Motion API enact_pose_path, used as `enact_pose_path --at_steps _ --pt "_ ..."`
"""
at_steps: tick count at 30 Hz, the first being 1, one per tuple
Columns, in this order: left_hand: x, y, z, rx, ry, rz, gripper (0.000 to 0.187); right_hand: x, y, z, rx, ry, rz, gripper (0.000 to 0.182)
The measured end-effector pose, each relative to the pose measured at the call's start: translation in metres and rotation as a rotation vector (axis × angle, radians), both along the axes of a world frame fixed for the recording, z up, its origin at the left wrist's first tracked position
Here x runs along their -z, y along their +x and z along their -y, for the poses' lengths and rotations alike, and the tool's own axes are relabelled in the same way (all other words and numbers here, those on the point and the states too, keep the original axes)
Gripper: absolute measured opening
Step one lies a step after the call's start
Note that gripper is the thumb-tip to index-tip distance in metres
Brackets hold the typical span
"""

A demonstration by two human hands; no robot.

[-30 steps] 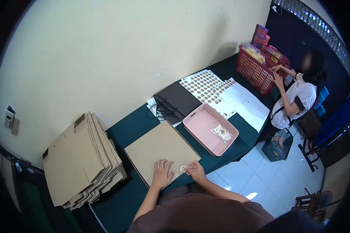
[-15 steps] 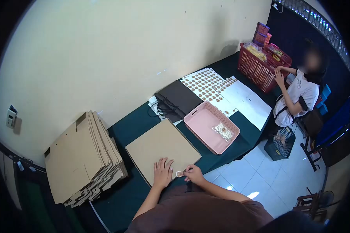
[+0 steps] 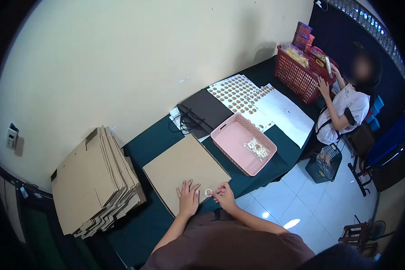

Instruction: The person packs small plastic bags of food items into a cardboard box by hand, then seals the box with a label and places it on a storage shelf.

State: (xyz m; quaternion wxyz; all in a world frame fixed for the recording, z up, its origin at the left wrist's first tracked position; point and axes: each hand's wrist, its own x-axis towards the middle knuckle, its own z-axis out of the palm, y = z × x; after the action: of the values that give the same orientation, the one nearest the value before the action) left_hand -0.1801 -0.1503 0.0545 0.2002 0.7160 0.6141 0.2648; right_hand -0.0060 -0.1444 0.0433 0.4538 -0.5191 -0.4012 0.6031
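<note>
A round sticker (image 3: 208, 192) is clamped in the fingers of a right hand (image 3: 224, 196) over the near edge of a flat cardboard box (image 3: 186, 173), in the lower center of the frame. The left hand (image 3: 188, 199) lies on the box with its fingers slightly apart. Just beside the box, a pink basket (image 3: 243, 144) holds a clear packet (image 3: 257, 149) of white pieces. Folded cardboard (image 3: 92, 182) is stacked at lower left on the dark green tabletop (image 3: 144, 136).

Pink tray (image 3: 231, 139) between cardboard box (image 3: 180, 168) and, seemingly, sticker sheets (image 3: 240, 96).
</note>
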Motion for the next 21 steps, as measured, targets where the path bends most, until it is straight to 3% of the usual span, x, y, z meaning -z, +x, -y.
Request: enact_pose_path --at_steps 4,6,21 --pt "0.0 -0.003 -0.001 0.006 0.005 0.042 0.03 0.007 0.001 0.003 -0.111 0.017 -0.024 0.035" --pt "0.0 -0.003 -0.001 0.005 -0.003 0.054 0.031 0.006 -0.001 0.004 -0.181 -0.045 0.127 0.036" --pt "0.0 -0.002 0.001 0.015 0.025 -0.037 0.044 0.007 -0.005 -0.004 -0.172 0.007 0.213 0.031"
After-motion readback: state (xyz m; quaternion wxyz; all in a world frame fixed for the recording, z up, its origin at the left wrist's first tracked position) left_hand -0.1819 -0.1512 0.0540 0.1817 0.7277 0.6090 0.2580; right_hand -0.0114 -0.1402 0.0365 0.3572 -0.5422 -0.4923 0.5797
